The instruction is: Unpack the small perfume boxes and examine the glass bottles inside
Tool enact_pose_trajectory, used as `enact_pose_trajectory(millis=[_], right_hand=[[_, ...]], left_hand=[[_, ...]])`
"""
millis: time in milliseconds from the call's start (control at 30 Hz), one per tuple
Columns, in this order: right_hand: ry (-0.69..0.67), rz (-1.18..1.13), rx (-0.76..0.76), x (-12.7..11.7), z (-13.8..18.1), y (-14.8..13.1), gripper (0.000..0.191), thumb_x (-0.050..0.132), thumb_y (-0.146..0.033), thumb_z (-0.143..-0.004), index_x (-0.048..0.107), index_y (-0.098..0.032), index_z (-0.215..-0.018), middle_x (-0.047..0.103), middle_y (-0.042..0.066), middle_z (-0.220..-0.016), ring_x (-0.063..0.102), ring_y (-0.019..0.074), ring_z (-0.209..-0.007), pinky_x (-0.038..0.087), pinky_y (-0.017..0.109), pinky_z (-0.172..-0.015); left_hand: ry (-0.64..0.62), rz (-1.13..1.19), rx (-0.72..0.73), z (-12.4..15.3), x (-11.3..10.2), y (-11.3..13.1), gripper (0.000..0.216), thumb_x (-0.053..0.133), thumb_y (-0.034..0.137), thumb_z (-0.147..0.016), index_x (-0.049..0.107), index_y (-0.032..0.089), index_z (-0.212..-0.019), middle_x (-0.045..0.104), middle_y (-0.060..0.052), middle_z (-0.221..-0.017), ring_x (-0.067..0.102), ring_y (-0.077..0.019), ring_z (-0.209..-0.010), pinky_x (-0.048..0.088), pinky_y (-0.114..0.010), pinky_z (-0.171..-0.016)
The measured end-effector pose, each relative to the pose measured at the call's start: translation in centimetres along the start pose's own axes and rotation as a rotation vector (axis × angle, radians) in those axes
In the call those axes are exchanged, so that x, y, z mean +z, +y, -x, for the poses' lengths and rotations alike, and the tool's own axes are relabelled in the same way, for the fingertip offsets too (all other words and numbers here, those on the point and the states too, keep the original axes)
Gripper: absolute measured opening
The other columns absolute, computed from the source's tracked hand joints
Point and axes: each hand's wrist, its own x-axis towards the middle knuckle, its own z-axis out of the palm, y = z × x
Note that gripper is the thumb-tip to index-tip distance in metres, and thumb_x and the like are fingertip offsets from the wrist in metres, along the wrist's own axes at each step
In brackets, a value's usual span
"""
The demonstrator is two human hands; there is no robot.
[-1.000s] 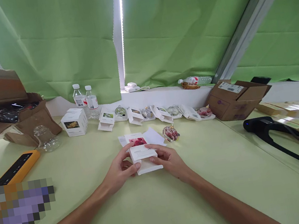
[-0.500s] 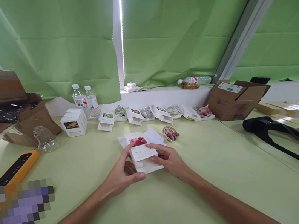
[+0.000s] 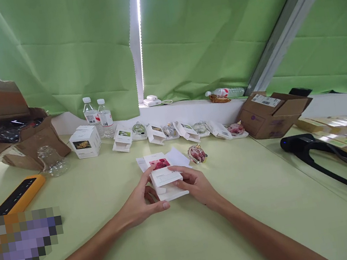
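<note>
A white cardboard box (image 3: 167, 177) with a red flower picture lies in the middle of the table, an end flap open toward me. My left hand (image 3: 144, 199) grips its left side, index finger on top and thumb held off the near corner. From the right, my right hand (image 3: 196, 184) holds the box with fingers on top and thumb by the open end. White paper or card (image 3: 178, 157) lies just behind the box. Right of it stands a round clear ornament (image 3: 197, 154) with dark red contents and a gold cap.
Several opened white boxes (image 3: 122, 138) with round ornaments line the back. A closed white box (image 3: 85, 142) and two water bottles (image 3: 105, 118) stand left of them. Brown cartons (image 3: 273, 113) flank the table; a glass jar (image 3: 52, 161), orange device (image 3: 21, 197) and black frame (image 3: 326, 166) lie sideways.
Almost nothing differs. The whole view has shifted very slightly, and both hands keep the same hold on the white box.
</note>
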Motion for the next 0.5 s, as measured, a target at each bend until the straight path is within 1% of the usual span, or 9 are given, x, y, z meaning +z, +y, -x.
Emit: enact_pose_trajectory(millis=[167,300,500], right_hand=[[-0.011,-0.012,-0.012,0.14,0.09,-0.20,0.050,0.069,-0.041,-0.078,0.059,-0.024,-0.124,0.069,0.007,-0.109,0.064,0.0217,-0.091,0.050,0.032,-0.076],[-0.011,-0.009,-0.014,0.21,0.17,-0.44,0.049,0.068,-0.040,-0.079,0.058,-0.024,-0.124,0.069,0.007,-0.108,0.063,0.0211,-0.091,0.049,0.031,-0.076],[-0.010,-0.002,-0.019,0.27,0.26,-0.47,0.050,0.068,-0.041,-0.078,0.058,-0.023,-0.124,0.069,0.007,-0.107,0.064,0.0217,-0.091,0.049,0.032,-0.076]], left_hand=[[-0.001,0.008,0.011,0.00,0.09,0.04,0.102,0.075,0.042,-0.071,0.010,0.032,-0.149,0.056,-0.011,-0.121,0.059,-0.0195,-0.086,0.048,-0.030,-0.069],[-0.003,0.009,0.017,-0.02,0.02,-0.05,0.104,0.076,0.041,-0.071,0.007,0.032,-0.149,0.056,-0.011,-0.119,0.059,-0.0204,-0.088,0.048,-0.031,-0.070],[-0.014,-0.004,0.016,0.02,0.00,0.09,0.105,0.075,0.041,-0.072,0.005,0.033,-0.149,0.054,-0.011,-0.122,0.059,-0.0199,-0.090,0.048,-0.031,-0.071]])
